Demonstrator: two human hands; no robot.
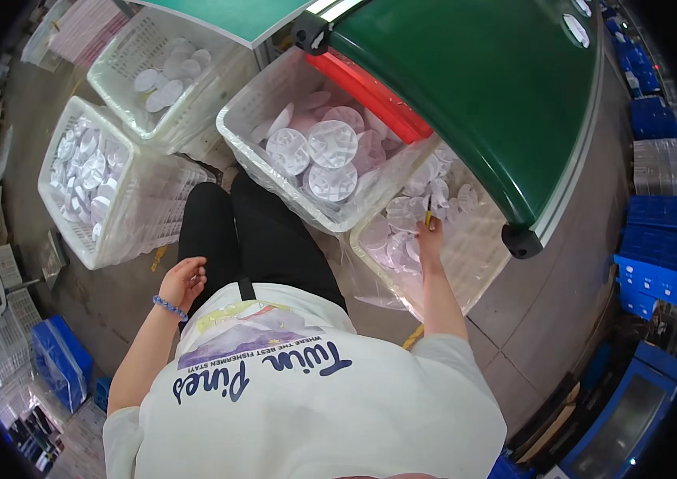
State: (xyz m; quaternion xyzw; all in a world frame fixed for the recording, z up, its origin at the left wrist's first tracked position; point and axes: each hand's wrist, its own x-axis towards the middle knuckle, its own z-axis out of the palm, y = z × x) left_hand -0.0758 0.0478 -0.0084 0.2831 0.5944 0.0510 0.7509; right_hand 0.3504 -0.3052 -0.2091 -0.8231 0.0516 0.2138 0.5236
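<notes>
My right hand (432, 239) is closed on a slim tool with a yellow-and-dark handle (429, 217); its exact kind is too small to make out. The hand reaches over the lined crate at the right, which holds several white round plastic discs (397, 249). My left hand (184, 281), with a blue beaded bracelet (169, 307) at the wrist, hangs by my left thigh. Its fingers are loosely bent and apart from the palm, and nothing shows in them.
A white crate (231, 120) of white and pinkish discs stands before my knees. Two more crates, one far left (45, 188) and one behind it (99, 80), hold white parts. A dark green machine cover (466, 88) with a red strip (378, 100) overhangs the right crates.
</notes>
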